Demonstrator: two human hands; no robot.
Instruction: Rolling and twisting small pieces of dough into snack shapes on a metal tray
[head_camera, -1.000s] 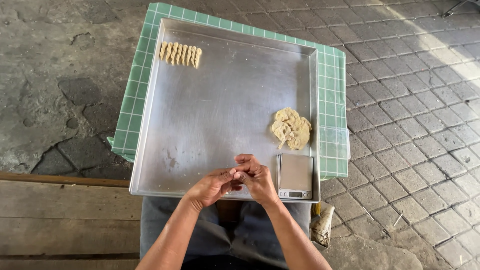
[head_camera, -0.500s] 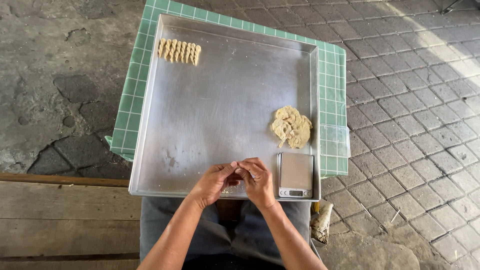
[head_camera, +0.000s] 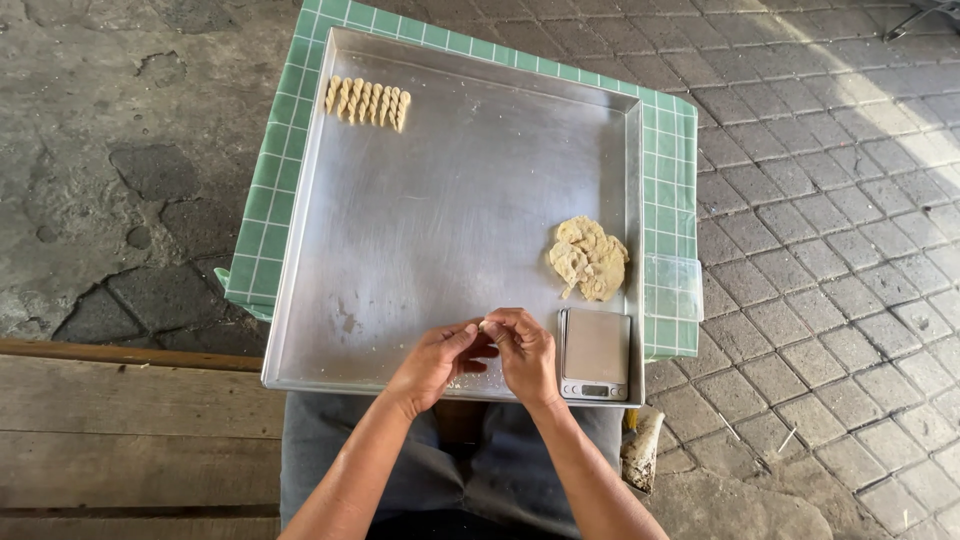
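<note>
both hands meet over the near edge of a wide metal tray (head_camera: 420, 230). the left hand (head_camera: 432, 365) and the right hand (head_camera: 525, 352) are drawn close together, fingertips touching, and pinch a small piece of pale dough (head_camera: 482, 325) between them; the piece is so small that its shape cannot be told. it sits just above the tray's near rim, a little right of the middle.

just to the right of the right hand, in the near right corner of the tray, lies a small digital scale (head_camera: 595, 354). beyond it, near the right wall of the tray, rests a flat lump of dough (head_camera: 588, 257), ragged at its edges. in the far left corner a row of shaped dough pieces (head_camera: 367, 100) lies side by side, each long and ridged.

the tray stands on a green checked cloth (head_camera: 672, 180), which shows along its left, far and right sides. a wooden bench (head_camera: 120, 430) runs at the near left, and paving stones (head_camera: 830, 250) fill the right.
</note>
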